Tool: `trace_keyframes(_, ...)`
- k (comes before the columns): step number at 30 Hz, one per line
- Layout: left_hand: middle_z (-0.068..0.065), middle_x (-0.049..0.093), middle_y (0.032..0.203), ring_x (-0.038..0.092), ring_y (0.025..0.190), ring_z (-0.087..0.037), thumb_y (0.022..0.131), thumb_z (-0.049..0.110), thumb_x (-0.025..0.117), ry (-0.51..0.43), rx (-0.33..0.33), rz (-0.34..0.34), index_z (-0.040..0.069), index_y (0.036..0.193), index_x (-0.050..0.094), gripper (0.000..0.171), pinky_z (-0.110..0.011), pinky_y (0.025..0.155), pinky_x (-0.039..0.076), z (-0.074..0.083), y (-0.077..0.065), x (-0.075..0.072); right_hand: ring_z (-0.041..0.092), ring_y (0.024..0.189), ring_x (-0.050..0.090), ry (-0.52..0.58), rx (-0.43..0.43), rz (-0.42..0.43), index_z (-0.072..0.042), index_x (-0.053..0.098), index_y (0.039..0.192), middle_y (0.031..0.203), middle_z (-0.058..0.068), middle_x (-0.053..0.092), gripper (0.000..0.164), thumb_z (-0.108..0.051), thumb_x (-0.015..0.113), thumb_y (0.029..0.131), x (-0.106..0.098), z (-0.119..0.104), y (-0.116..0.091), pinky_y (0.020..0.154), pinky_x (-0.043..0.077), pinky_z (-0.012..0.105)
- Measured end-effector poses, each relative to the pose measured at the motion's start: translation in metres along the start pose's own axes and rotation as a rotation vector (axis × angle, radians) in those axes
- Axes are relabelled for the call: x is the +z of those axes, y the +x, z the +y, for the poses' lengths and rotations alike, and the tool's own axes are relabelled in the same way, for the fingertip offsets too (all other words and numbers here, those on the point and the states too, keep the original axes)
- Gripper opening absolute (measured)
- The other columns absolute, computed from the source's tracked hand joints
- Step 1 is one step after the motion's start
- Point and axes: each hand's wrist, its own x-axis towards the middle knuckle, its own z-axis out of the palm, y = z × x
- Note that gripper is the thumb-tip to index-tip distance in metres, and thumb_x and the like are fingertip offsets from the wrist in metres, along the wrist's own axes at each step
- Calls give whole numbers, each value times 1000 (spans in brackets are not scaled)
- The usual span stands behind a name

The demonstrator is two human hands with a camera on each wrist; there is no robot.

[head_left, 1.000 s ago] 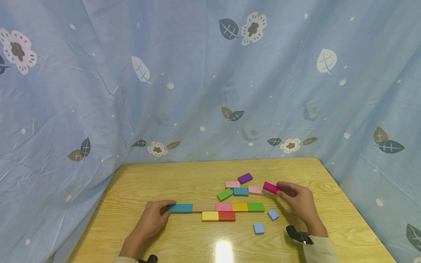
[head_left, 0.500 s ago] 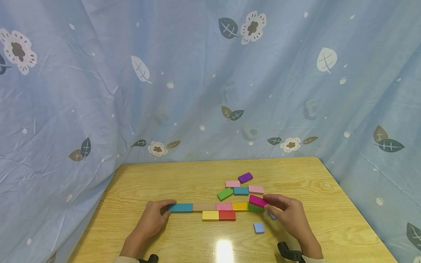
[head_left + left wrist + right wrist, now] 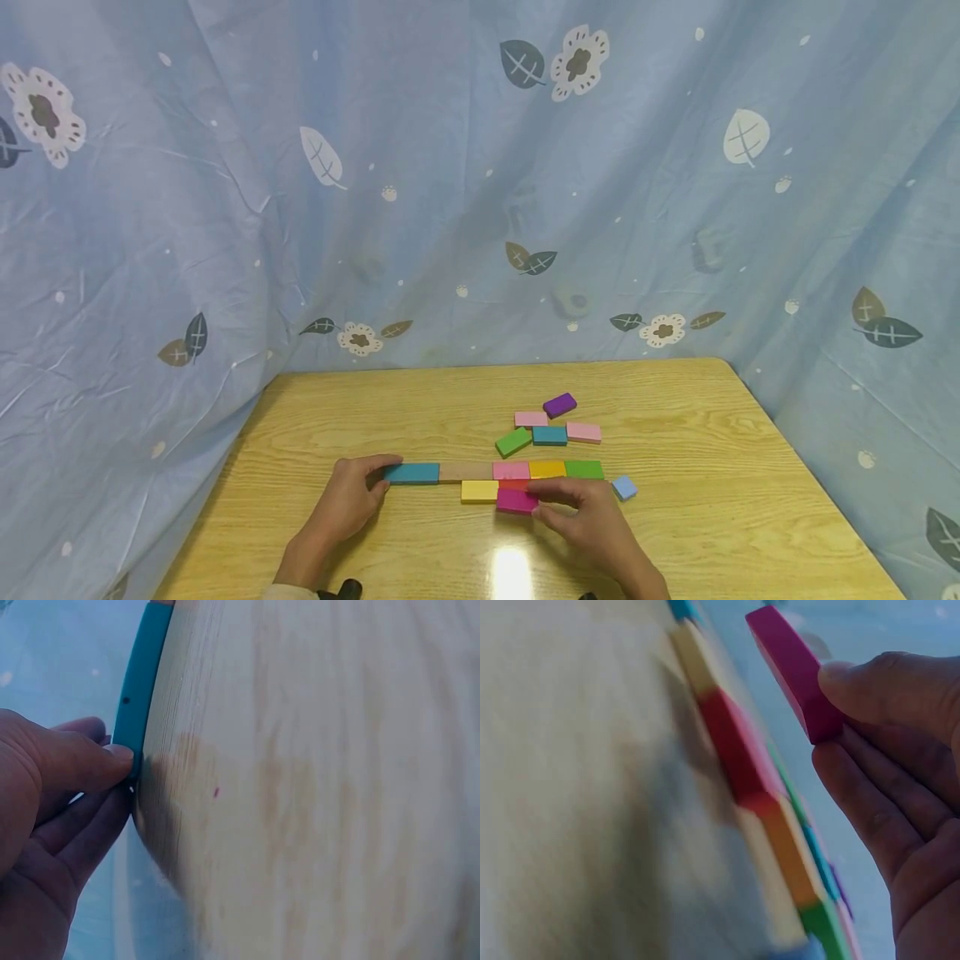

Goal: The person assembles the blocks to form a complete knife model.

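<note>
Holding the magenta block (image 3: 516, 501) by one end, raised off the counter (image 3: 420, 542) in front of the red block (image 3: 513, 484), with the grip of the right hand (image 3: 587, 521) clamped on it, presumably to leave the opposite end unobstructed. Pinching the outer end of the long blue block (image 3: 412, 474) in the left hand (image 3: 347, 502), probably to steady it. Crowded, near the red block, by the yellow block (image 3: 479, 492), a likely obstacle to sliding left; well apart from the purple block (image 3: 560, 405).

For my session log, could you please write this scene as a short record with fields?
Left hand: pinches long blue block
Right hand: holds magenta block, raised
Next in row: wooden block, pink block, orange block, green block
In front of row: yellow block, red block
Behind row: five blocks, purple block farthest
Right of row: light-blue block
</note>
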Motion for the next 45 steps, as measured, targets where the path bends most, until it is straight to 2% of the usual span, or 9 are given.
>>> trace_keyframes(3, -7, 82, 126, 79, 119, -28, 91, -13, 79, -2, 8, -6, 14, 128, 82, 46, -42, 100, 67, 0, 0, 0, 12, 108, 80, -5, -45, -27, -13, 84, 120, 115, -1, 84, 22, -12, 84, 97, 16, -1, 1, 94, 68, 28)
trace_keyframes(7, -8, 81, 126, 79, 119, -28, 92, -13, 78, -5, 11, -11, 14, 129, 81, 46, -42, 100, 67, -1, 0, -1, 9, 106, 78, -14, -57, -38, -13, 85, 118, 113, -2, 84, 21, -10, 83, 97, 34, -2, 1, 91, 67, 25)
trace_keyframes(14, -7, 81, 126, 78, 121, -29, 91, -13, 79, 1, 7, -3, 15, 128, 82, 46, -45, 103, 65, -1, -1, 0, 3, 105, 75, -77, -11, -26, -17, 86, 116, 110, -7, 84, 21, -10, 84, 96, 53, -5, 0, 93, 65, 24)
trace_keyframes(21, -6, 81, 126, 77, 122, -29, 91, -13, 79, 11, 9, 3, 14, 128, 82, 46, -46, 105, 65, 0, -2, 0, 6, 105, 75, -60, 28, -56, -14, 85, 119, 114, -2, 83, 28, -4, 82, 93, 60, -8, -1, 93, 66, 24)
trace_keyframes(28, -5, 81, 127, 77, 123, -29, 91, -12, 79, 8, 2, 1, 15, 128, 82, 46, -47, 106, 64, 0, -1, 0, 2, 91, 71, -67, -30, -79, -19, 84, 112, 104, -8, 82, 31, 4, 73, 94, 64, -15, -3, 82, 65, 24)
trace_keyframes(32, -6, 81, 127, 77, 123, -29, 91, -13, 79, 8, 3, 1, 15, 128, 82, 46, -47, 105, 64, 1, -1, 0, 0, 86, 69, -116, -86, -95, -20, 84, 107, 101, -11, 81, 28, 4, 73, 97, 67, -17, -1, 78, 65, 22)
trace_keyframes(39, -7, 81, 128, 76, 124, -30, 91, -13, 80, 21, 15, 8, 13, 128, 82, 45, -46, 106, 64, 1, -1, 0, 2, 92, 72, -220, -168, -39, -20, 85, 104, 101, -11, 81, 23, 0, 77, 98, 71, -16, 8, 83, 66, 24)
trace_keyframes(45, -8, 81, 128, 77, 123, -30, 90, -13, 80, 21, 20, 7, 12, 128, 81, 45, -45, 105, 64, 1, -1, 0, 3, 100, 75, -237, -137, -53, -20, 86, 108, 106, -10, 82, 22, -2, 74, 101, 72, -18, 12, 88, 67, 26)
